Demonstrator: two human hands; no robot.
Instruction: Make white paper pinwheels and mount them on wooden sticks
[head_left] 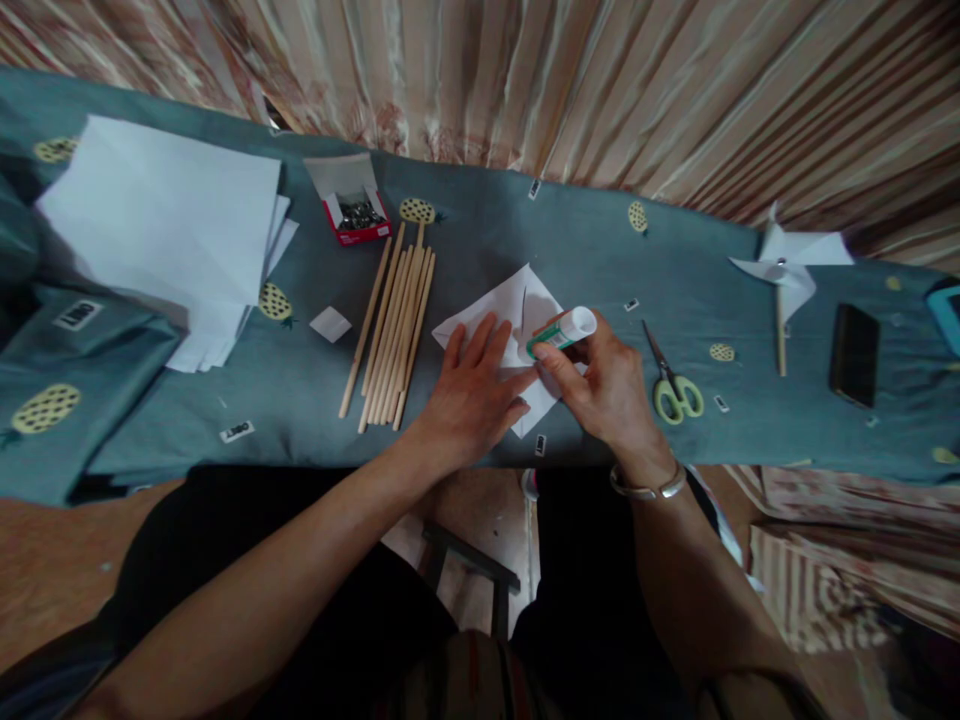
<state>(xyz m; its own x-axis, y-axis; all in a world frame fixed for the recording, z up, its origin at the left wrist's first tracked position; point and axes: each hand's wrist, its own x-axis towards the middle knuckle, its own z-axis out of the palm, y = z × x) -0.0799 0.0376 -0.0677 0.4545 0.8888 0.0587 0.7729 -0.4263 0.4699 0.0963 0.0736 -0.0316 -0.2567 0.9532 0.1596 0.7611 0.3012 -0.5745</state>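
A white paper square [495, 303] with slits cut toward its middle lies on the cloth before me. My left hand [480, 385] rests flat on it with the fingers spread. In my right hand [607, 385] is a glue stick [559, 332] with a green and white label, tilted so its lower end meets the paper near the centre. Fingers and tube hide that contact point. To the right of my right hand lie scissors [677, 398] with light green handles, points away from me.
Several wooden sticks [390, 335] lie left of my hands, below an open red box [358, 215] of small metal pieces. A paper stack [165, 230] and a paper scrap [330, 324] are further left. At right are a paper pinwheel [795, 262] and a dark phone [855, 355].
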